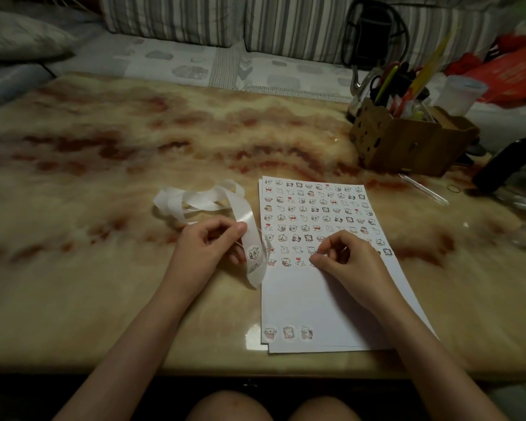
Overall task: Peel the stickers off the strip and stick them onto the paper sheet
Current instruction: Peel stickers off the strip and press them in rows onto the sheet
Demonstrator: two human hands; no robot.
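A white paper sheet (310,302) lies on the marbled table, its upper half filled with several rows of small cartoon stickers; three more stickers sit at its lower left corner. A long white backing strip (201,202) curls in loops left of the sheet. My left hand (210,247) grips the strip's near end, where two stickers (253,253) remain on it. My right hand (343,256) rests on the sheet at the lowest sticker row, fingers curled, fingertips pressing down there. Whether a sticker lies under them is hidden.
A wooden organiser box (407,141) with pens and scissors stands at the back right. A black object (504,165) and a rubber band (454,187) lie at the far right. A striped sofa (195,22) runs behind the table (104,177).
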